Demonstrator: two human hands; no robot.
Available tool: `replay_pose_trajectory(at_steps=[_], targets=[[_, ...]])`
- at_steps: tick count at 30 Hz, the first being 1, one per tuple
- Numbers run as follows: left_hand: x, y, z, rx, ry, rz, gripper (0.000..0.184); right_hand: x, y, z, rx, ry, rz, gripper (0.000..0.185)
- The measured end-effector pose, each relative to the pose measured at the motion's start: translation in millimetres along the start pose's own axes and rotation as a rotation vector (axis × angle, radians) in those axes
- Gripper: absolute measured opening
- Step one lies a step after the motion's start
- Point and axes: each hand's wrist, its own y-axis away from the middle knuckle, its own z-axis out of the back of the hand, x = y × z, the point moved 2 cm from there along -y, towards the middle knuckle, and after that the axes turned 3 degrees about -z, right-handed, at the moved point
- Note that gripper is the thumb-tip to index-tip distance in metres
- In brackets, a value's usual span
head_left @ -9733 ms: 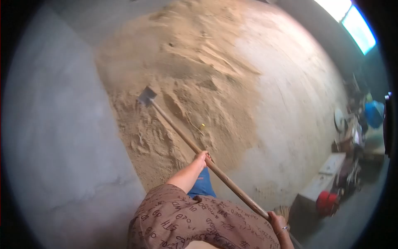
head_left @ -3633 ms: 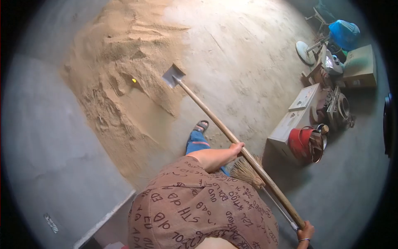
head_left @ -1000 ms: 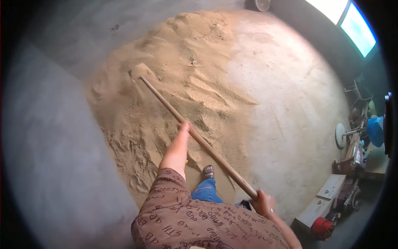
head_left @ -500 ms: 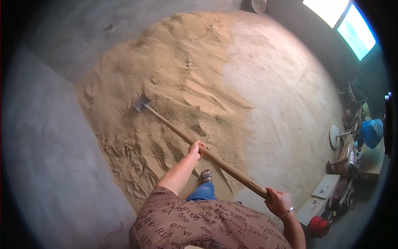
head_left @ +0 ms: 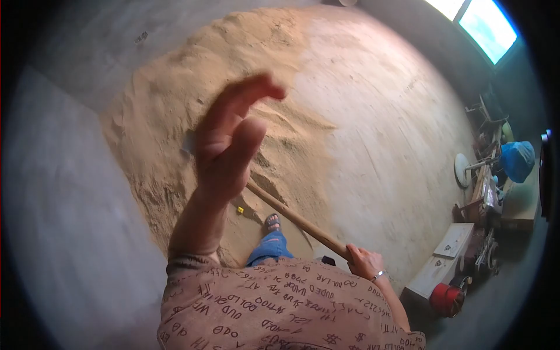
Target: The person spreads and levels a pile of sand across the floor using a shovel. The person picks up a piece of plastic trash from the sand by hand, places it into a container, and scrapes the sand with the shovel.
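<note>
My left hand [head_left: 224, 140] is raised close to the camera, off the handle, with thumb and fingers apart and slightly curled and nothing between them. My right hand [head_left: 365, 262], with a bracelet at the wrist, is wrapped around the rear end of a hoe's long wooden handle [head_left: 297, 218]. The hoe slants away to the upper left; my left hand and forearm cover its front part, leaving only a bit of the grey blade [head_left: 188, 143] showing. The blade rests at a broad heap of tan, sand-like loose material [head_left: 157, 111].
Grey walls [head_left: 64, 192] border the heap at left and back. Pale concrete floor [head_left: 385, 134] stretches to the right. Along the right wall are a blue bag [head_left: 517, 161], a white cabinet [head_left: 434, 265] and a red round object [head_left: 447, 300]. A small yellow thing [head_left: 240, 209] lies near my sandalled foot [head_left: 272, 222].
My left hand has let go of the hoe handle and risen toward the camera. My right hand still grips the handle's end. The view has shifted slightly, and the small yellow thing now shows.
</note>
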Motion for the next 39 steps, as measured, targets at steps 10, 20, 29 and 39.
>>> replay_pose_trajectory(at_steps=[10,20,29,39], targets=[[-71,50,-183,0.287,-0.151,-0.270,0.040,-98,124,-50,0.024,-0.004,0.008,0.030],[-68,112,-178,0.243,-0.292,0.008,0.043,-113,174,-110,0.025,-0.023,-0.015,0.033],[-108,220,-95,0.092,-0.270,0.188,0.045,-71,195,-108,-0.065,-0.036,-0.018,0.034],[-117,330,-36,0.070,-0.235,0.378,0.048,-23,214,-104,-0.066,0.022,-0.090,0.037]])
